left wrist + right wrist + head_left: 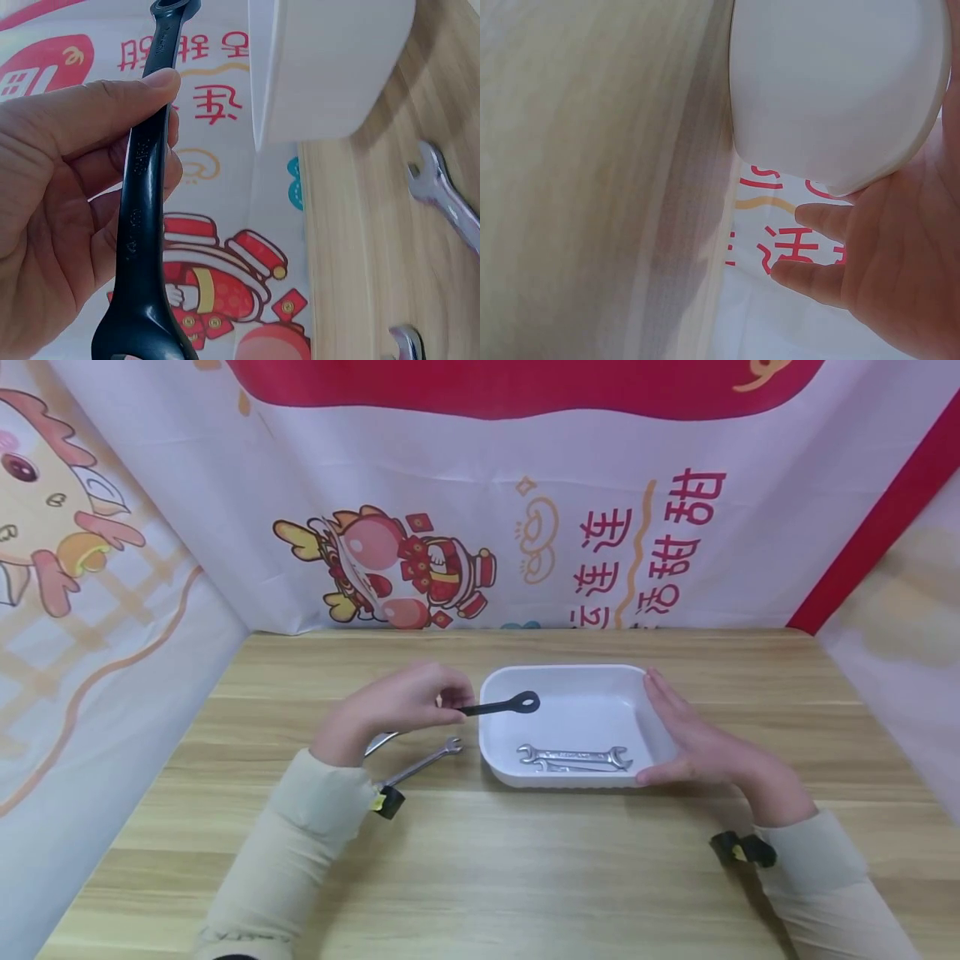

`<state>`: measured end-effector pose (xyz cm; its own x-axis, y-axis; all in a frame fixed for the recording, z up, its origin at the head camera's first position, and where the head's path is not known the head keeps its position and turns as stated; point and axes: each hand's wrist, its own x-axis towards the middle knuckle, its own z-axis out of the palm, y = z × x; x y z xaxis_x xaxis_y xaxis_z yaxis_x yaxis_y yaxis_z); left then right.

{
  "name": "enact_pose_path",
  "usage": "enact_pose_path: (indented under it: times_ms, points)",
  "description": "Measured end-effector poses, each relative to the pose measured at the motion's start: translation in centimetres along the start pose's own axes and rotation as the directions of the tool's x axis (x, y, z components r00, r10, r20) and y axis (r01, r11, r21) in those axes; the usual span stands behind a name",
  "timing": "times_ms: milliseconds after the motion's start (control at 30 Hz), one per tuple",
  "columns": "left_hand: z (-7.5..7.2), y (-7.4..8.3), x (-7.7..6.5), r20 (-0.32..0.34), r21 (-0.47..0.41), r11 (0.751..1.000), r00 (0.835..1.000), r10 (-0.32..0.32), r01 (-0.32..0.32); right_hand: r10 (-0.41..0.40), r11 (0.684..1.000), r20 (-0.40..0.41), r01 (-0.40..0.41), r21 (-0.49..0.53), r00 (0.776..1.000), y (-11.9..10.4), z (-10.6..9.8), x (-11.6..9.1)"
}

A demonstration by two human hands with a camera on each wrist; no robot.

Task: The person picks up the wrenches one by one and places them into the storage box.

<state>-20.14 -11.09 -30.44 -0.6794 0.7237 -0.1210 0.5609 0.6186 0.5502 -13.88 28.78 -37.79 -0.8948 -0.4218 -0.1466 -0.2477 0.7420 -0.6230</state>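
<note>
A black combination wrench (146,180) is pinched between thumb and fingers of my left hand (408,697). Its ring end reaches over the left rim of a white plastic bin (495,768), and its open-jaw end shows low in the left wrist view. Inside the bin, silver open-end wrenches (573,756) lie overlapping along the front wall. At the bin's right end my right hand (701,747) rests against the rim, fingers extended toward the back and thumb at the front corner. A silver wrench (423,762) lies on the table below my left hand.
Another silver tool (381,743) is partly hidden behind my left wrist. The wood-grain table (510,877) meets a printed cloth backdrop (435,460) at its back edge, with more cloth at both sides.
</note>
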Motion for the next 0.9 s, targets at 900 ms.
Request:
enact_pose_path:
  times_ms: [900]
  points:
    - [1.1,3.4,4.0,-0.048,-0.037,0.987,0.987,0.153,-0.155,0.014,1.0,-0.007,-0.014,-0.023,1.0,0.0,-0.1,0.1]
